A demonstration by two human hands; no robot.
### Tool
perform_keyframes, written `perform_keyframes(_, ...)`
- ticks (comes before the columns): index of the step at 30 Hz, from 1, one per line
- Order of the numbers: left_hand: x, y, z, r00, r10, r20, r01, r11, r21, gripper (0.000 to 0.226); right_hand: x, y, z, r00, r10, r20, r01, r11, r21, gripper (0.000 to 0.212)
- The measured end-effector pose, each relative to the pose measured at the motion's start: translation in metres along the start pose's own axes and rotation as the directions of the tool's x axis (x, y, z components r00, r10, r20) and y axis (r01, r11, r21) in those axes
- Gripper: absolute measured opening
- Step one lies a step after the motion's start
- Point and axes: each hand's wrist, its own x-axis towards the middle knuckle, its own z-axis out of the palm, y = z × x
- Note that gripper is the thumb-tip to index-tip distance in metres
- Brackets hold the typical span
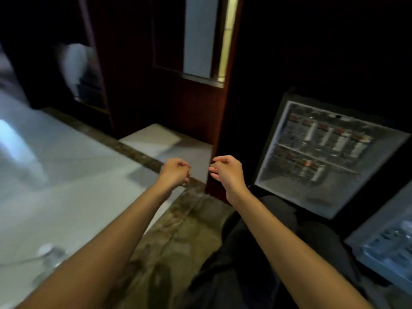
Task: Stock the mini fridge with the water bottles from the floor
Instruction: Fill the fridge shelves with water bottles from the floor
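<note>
head view: empty hands hover beside a stocked mini fridge

head view, nearest first: two bare forearms reach forward from the bottom edge, above a pair of dark trousered legs [256, 253]. at the lower left, a blurred water bottle [50, 257] with a white cap lies on the pale floor [66, 175], partly hidden behind the left forearm and well apart from the fridge. at the lower right, the fridge door [365, 236] stands swung open; its shelf holds things too blurred to name.

further out, the left hand [176, 172] and the right hand [225, 172] hang side by side, close but not touching, over a mottled brown marble border [142, 155]. the fingers of both are loosely curled and hold nothing.

to the right of the hands, the mini fridge [287, 186] sits low in a dark recess with its white inside showing. a row of red-labelled bottles [330, 132] stands on its upper shelf, and a shorter row stands on the shelf below; the bottom of the fridge is bare.

between the hands and the fridge rises a dark wooden post [223, 108]. behind it, a white slab [151, 137] lies on the floor at the foot of dark wood panelling [133, 74], and a pale upright panel [199, 36] with a lit strip beside it shows at the top.
</note>
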Motion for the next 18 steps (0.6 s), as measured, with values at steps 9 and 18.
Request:
perform_keyframes(9, -0.075, -0.164, -0.111, 0.92, -0.302, -0.248, 0.329, 0.942, 0.071, 0.017, -0.098, 0.112, 0.156, 0.902, 0.249, 0.351, -0.2, 0.965, -0.17, 0.016)
perform_keyframes(18, -0.129, -0.278, -0.148, 0.851, -0.452, -0.267, 0.524, 0.761, 0.381, 0.048, -0.173, 0.182, 0.218, 0.65, 0.421, 0.633, -0.062, 0.859, -0.508, 0.035)
